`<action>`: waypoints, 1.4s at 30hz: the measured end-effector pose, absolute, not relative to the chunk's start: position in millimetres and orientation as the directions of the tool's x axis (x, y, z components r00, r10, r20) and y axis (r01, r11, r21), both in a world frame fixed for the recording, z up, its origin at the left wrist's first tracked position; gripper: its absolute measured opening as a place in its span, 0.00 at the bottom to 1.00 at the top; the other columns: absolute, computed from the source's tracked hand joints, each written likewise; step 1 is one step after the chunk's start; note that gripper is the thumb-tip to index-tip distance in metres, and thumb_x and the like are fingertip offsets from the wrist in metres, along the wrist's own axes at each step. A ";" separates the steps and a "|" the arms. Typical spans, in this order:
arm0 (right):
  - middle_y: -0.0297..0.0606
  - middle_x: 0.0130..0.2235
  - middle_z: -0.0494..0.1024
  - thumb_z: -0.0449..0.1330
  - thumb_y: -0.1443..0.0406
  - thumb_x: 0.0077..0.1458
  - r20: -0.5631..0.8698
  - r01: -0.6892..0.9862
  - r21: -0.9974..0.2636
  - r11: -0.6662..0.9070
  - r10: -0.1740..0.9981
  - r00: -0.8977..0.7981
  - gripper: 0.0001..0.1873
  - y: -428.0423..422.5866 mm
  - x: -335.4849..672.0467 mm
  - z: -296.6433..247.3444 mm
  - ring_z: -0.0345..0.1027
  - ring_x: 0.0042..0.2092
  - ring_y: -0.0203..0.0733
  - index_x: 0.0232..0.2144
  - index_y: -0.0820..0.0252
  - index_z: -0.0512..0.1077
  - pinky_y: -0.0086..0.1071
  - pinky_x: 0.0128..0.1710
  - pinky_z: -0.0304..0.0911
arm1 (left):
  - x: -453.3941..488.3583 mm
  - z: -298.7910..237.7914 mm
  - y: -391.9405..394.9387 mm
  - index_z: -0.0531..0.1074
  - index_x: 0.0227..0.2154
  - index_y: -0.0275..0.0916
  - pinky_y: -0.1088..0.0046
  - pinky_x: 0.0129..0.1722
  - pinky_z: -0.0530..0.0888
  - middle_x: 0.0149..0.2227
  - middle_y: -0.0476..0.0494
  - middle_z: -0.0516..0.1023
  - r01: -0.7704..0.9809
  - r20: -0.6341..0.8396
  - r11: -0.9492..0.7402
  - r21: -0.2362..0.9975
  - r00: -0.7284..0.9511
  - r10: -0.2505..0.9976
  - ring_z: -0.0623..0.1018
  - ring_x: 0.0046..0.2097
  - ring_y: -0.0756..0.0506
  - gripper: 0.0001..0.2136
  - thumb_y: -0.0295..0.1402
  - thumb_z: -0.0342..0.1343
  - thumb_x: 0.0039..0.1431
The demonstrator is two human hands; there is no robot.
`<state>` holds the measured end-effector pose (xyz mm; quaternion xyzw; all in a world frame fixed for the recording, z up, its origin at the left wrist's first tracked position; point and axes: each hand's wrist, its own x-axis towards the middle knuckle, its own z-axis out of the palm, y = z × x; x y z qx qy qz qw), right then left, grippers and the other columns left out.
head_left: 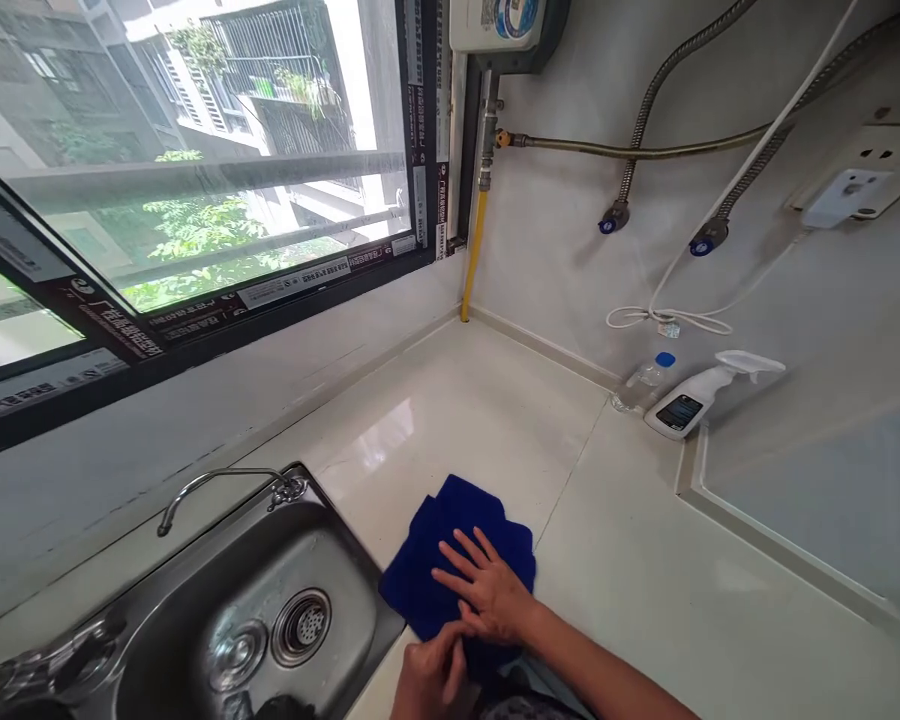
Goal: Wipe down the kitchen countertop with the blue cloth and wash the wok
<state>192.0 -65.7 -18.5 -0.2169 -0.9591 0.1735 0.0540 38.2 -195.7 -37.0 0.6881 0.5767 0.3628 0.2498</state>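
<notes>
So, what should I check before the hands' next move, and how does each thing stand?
1. Right hand on the blue cloth: ok, palm down, fingers spread.
2. Left hand gripping the cloth: cannot tell; its fingers curl beside the right thumb.
3. Cloth well away from the sink rim: not ok, its corner is right there.
4. Spray bottle apart from the cloth: ok.
5. Clear bottle capped: ok.

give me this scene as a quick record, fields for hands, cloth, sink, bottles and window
right hand: fingers spread, on the blue cloth
left hand: curled by the cloth's near edge, grip unclear
cloth: on the pale countertop, right of the sink
sink: stainless steel, with a curved faucet
bottles: blue-capped clear plastic bottle beside a white spray bottle, near the wall
window: dark-framed, greenery and a building outside
</notes>
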 end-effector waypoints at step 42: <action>0.35 0.74 0.45 0.52 0.62 0.61 0.087 0.351 -0.112 0.930 0.361 -0.928 0.37 54.7 54.0 -25.3 0.35 0.74 0.53 0.71 0.48 0.50 0.55 0.71 0.33 | 57.6 -32.7 -210.3 0.79 0.42 0.45 0.78 0.34 0.75 0.34 0.50 0.86 0.512 0.004 -0.002 0.859 -0.003 1.000 0.83 0.32 0.49 0.20 0.22 0.54 0.47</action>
